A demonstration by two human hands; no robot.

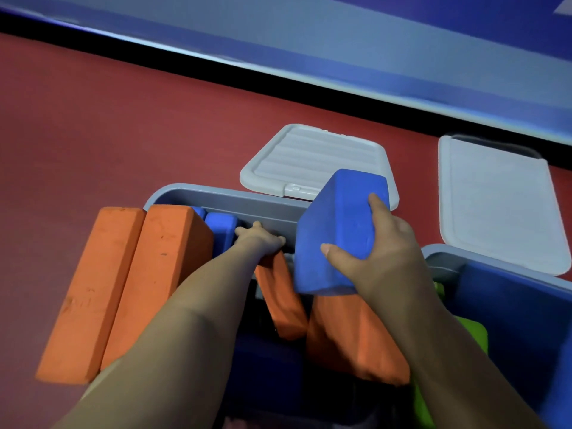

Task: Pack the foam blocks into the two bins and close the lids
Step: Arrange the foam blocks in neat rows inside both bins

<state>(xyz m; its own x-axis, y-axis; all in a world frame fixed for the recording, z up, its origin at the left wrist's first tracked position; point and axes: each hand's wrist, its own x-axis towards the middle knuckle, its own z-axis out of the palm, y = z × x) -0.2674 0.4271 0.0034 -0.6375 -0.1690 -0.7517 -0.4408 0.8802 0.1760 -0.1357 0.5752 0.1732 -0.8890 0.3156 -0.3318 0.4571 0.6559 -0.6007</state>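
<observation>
blue foam block (337, 230), rectangular, seemingly matte

Red floor (93, 134), blue wall (340, 32).

Both forearms reach forward over the grey bin (235, 202): left hand (261, 239) inside it, fingers curled over an orange block (280, 300); right hand (383, 243) gripping a blue block (337, 230) above it.

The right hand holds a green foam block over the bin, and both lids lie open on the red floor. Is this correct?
Not quite. In the head view the block held by the right hand is blue, not green. It is over the bin, and both lids lie open on the red floor.
</observation>
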